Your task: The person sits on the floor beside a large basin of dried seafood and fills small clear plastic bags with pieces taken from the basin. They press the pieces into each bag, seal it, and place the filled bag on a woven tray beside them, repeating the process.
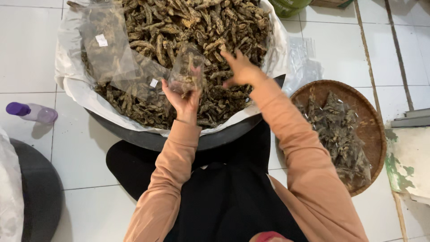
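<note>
Bag (187,71) pinched upright by left hand (181,99), mouth up for filling; right hand (242,69), fingers spread, over dried pieces (179,27).

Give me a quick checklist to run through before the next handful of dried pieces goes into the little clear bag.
1. Small clear plastic bag held up by the left hand: ok, grip at its lower part.
2. Bag mouth open: cannot tell, the film is crumpled.
3. Right hand over the pile of brown dried pieces in the large dark basin with white liner: ok, fingers spread.
4. Right hand holding pieces: cannot tell.
5. Spare flat clear bags lying on the pile: ok, beside the left hand.
6. Round woven tray of filled bags on the person's right: ok, bare weave showing.
</note>
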Action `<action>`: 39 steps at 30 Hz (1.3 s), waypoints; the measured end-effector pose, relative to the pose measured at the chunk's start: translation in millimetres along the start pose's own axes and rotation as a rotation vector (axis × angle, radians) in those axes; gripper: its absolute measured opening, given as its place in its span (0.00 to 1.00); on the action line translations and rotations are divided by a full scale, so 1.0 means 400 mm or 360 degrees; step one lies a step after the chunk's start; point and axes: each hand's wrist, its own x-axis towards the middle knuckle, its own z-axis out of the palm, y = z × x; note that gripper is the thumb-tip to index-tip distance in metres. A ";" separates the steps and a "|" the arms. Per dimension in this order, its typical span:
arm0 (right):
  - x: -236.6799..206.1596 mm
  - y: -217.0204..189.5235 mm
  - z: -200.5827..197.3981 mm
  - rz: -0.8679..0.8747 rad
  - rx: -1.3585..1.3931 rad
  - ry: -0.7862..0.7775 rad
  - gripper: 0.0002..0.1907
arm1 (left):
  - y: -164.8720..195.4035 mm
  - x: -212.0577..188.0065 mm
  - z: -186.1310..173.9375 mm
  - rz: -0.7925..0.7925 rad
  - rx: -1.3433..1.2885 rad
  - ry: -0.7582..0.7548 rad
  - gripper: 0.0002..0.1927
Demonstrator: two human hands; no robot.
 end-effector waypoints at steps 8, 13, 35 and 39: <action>0.067 0.173 0.212 -0.0022 -0.0158 -0.0148 0.72 | 0.019 0.027 -0.023 0.0026 0.0169 -0.0129 0.37; -0.003 0.197 0.249 -0.0368 -0.0487 0.0001 0.40 | -0.014 0.028 -0.001 -0.0061 0.0148 0.0123 0.40; -0.263 -0.164 -0.171 -0.0879 -0.0479 0.1013 0.13 | -0.087 0.019 -0.005 0.0055 0.0497 0.0299 0.41; -0.261 -0.177 -0.179 -0.1218 -0.0145 0.0731 0.19 | -0.081 0.003 0.005 0.0013 0.0500 0.0324 0.40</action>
